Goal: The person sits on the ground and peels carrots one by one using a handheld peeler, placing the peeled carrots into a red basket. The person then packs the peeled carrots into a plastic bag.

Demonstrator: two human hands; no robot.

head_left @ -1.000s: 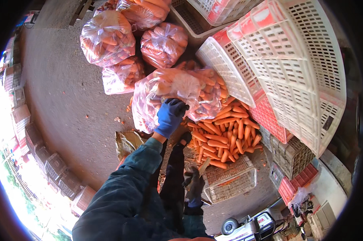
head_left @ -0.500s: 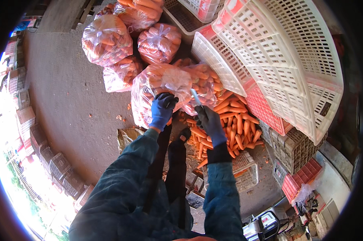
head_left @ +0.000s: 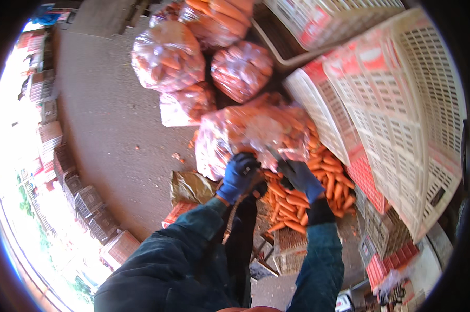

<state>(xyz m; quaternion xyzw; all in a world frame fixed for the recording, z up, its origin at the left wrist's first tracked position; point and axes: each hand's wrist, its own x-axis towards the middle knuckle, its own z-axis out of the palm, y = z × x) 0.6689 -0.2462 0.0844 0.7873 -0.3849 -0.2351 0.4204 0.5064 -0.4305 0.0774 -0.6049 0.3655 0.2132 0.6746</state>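
Note:
A large clear plastic bag (head_left: 219,135) full of carrots lies in front of me. My left hand (head_left: 238,176), in a blue and black glove, is closed at the bag's near edge, seemingly on the plastic; its fingertips are partly hidden. My right hand (head_left: 300,177), in a dark-palmed blue glove, is closed around a narrow knife-like blade (head_left: 273,152) that points toward the bag. Its handle is hidden in the glove. Loose carrots (head_left: 292,208) are heaped below and beside the right hand.
Several filled carrot bags (head_left: 170,54) stand farther off. Tall white plastic crates (head_left: 386,104) lean at the right, with a red crate (head_left: 367,179) by them. A brown wrapper (head_left: 188,188) lies on the floor left of my feet. More crates (head_left: 94,205) line the left edge.
The view has shifted, so the bags appear farther right. Both hands have come down toward the bag's near edge, and the blade has tipped over to the left.

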